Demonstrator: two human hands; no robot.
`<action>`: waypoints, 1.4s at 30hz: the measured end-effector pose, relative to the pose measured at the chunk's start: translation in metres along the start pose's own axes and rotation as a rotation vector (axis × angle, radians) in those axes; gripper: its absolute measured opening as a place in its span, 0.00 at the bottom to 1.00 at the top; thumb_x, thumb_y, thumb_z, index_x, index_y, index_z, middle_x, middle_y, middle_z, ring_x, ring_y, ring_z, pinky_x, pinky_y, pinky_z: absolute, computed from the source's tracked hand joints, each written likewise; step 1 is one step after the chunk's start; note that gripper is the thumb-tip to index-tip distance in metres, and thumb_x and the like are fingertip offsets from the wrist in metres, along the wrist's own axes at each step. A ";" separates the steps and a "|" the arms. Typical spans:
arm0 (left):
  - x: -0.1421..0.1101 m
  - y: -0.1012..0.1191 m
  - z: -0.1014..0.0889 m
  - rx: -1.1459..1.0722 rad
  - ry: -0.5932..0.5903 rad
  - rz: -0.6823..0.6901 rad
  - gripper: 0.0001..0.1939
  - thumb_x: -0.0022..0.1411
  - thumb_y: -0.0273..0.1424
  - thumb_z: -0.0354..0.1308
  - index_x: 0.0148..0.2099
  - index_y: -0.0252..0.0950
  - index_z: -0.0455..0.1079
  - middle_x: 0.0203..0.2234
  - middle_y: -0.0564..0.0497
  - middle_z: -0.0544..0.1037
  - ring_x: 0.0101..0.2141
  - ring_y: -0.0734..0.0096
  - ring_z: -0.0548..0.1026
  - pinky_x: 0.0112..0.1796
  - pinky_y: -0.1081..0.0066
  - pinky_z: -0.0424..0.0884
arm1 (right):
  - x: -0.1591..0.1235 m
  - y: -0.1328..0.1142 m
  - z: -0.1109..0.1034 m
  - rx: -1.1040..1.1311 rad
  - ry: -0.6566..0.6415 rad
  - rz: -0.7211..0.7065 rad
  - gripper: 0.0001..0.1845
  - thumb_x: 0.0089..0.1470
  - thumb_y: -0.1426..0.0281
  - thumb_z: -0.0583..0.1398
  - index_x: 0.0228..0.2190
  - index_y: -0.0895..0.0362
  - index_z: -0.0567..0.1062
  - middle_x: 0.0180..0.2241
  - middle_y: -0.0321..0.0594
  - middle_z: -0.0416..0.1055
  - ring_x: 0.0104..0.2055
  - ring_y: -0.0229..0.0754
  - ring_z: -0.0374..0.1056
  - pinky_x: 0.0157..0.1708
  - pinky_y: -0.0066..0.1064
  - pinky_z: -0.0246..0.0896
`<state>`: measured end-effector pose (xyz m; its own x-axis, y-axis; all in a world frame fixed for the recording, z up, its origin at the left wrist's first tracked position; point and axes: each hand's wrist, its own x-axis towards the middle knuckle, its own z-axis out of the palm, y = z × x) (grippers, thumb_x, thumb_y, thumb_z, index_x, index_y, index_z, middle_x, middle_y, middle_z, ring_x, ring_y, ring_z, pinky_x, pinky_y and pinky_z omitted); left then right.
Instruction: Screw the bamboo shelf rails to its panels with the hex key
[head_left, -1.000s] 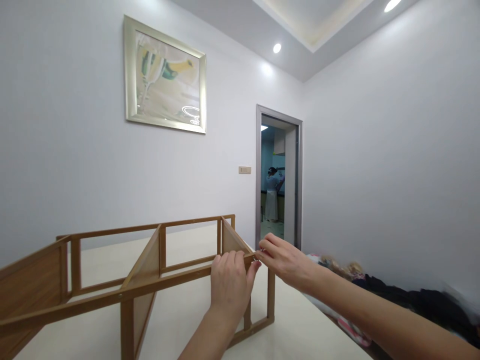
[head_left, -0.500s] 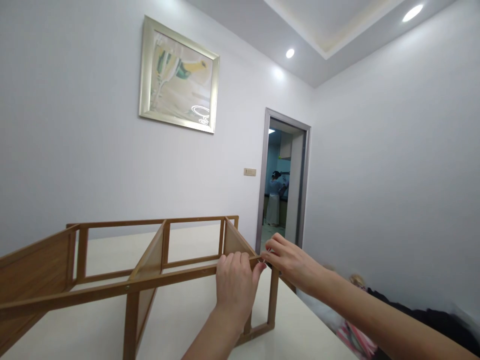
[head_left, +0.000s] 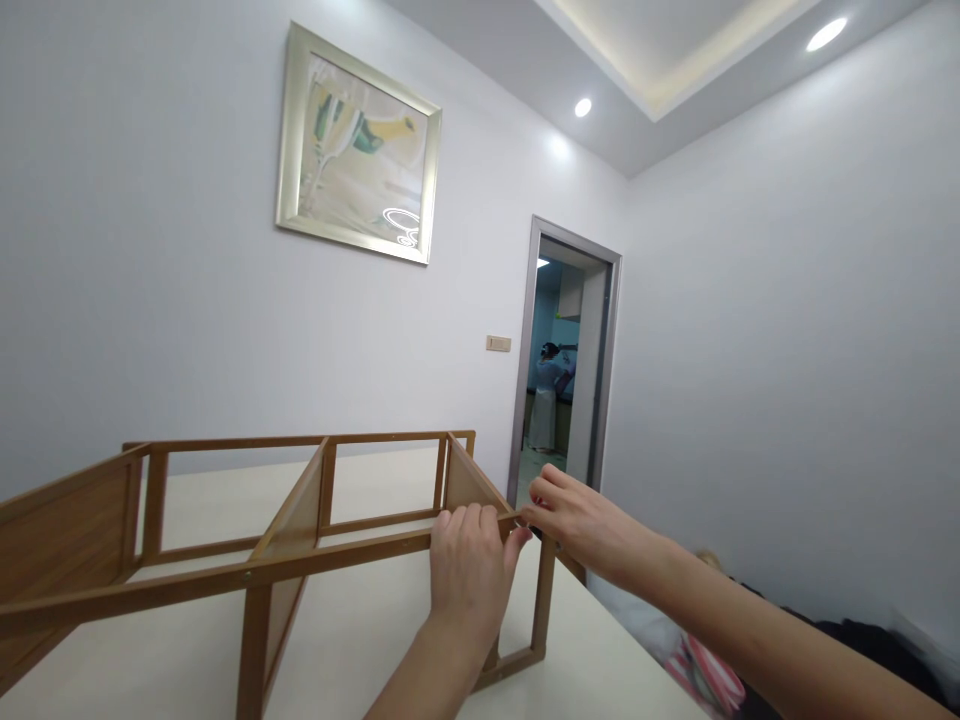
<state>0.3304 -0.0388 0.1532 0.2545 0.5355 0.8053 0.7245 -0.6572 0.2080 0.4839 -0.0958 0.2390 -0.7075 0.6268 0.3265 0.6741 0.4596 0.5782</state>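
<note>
A brown wooden shelf frame with panels set across it lies on its side on a pale tabletop. My left hand is closed over the near rail, close to its right end, with the thumb reaching toward the corner. At that same corner my right hand is closed in a pinch, its fingertips touching or almost touching the rail end. What sits between those fingertips is too small and covered to make out. A small fastener shows on the near rail, further left.
Beyond the tabletop's right edge lie a pink striped item and dark cloth. A doorway opens at the back, with a person standing in the room beyond. A framed picture hangs on the wall.
The view has shifted slightly, so the frame appears a little further left. My left hand keeps its hold on the rail. My right fingers stay pinched at the corner, with barely any movement.
</note>
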 end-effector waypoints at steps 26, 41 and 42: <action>0.000 0.002 -0.002 -0.002 0.014 -0.012 0.14 0.63 0.40 0.58 0.32 0.36 0.71 0.25 0.50 0.76 0.31 0.60 0.73 0.37 0.61 0.62 | -0.022 -0.003 0.037 0.408 0.131 0.279 0.18 0.62 0.80 0.49 0.42 0.55 0.76 0.33 0.44 0.70 0.38 0.43 0.61 0.34 0.33 0.62; 0.001 0.004 -0.007 -0.034 -0.014 -0.043 0.12 0.63 0.39 0.57 0.34 0.36 0.73 0.26 0.48 0.76 0.33 0.58 0.75 0.39 0.59 0.63 | -0.031 -0.025 0.061 0.134 0.310 0.303 0.12 0.63 0.80 0.47 0.36 0.58 0.68 0.31 0.42 0.68 0.30 0.42 0.57 0.31 0.35 0.58; 0.001 0.004 -0.007 -0.033 -0.013 -0.042 0.12 0.63 0.39 0.57 0.34 0.36 0.73 0.27 0.48 0.77 0.33 0.58 0.75 0.39 0.59 0.63 | -0.031 -0.027 0.063 0.127 0.319 0.303 0.12 0.63 0.81 0.46 0.35 0.57 0.67 0.30 0.42 0.68 0.30 0.42 0.57 0.31 0.35 0.58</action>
<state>0.3290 -0.0449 0.1586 0.2327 0.5699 0.7880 0.7131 -0.6510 0.2602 0.5013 -0.0881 0.1655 -0.4911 0.5289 0.6922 0.8673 0.3713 0.3316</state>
